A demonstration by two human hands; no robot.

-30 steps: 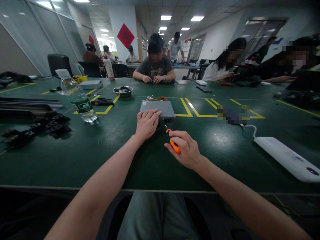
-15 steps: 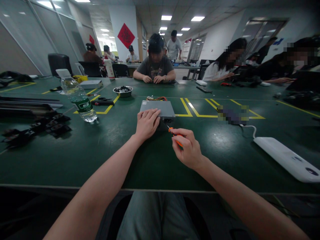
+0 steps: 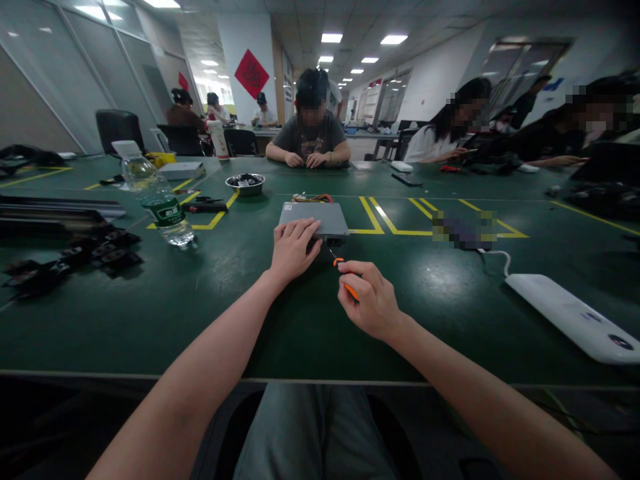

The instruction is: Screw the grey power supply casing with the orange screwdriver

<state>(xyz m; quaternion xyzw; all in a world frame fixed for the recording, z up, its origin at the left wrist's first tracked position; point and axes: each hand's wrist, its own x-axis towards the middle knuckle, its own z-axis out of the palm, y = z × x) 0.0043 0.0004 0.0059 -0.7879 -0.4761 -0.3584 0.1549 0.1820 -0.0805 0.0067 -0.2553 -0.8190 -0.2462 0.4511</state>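
A grey metal computer power supply (image 3: 327, 218) lies on the green table before me, its socket side towards me and coloured wires (image 3: 315, 198) at its far side. My left hand (image 3: 295, 250) grips its near left corner, fingers over the top and thumb against the front. Between the fingers and thumb of my right hand (image 3: 370, 300) is an orange and black screwdriver (image 3: 351, 291). Its thin shaft points up and left at the power supply's front, just below the socket. Whether the tip touches the casing, I cannot tell.
To the left stand a water bottle (image 3: 167, 210) and a metal bowl (image 3: 245, 189) of small parts; black-handled tools (image 3: 205, 205) lie between them. Dark metal strips (image 3: 60, 217) lie farther left. A white power bank (image 3: 570, 317) with a cable is at right. Across the table sits a person (image 3: 310, 133).
My right hand and the screwdriver have moved slightly left and down, towards me. My left hand stays on the power supply, which has hardly moved.
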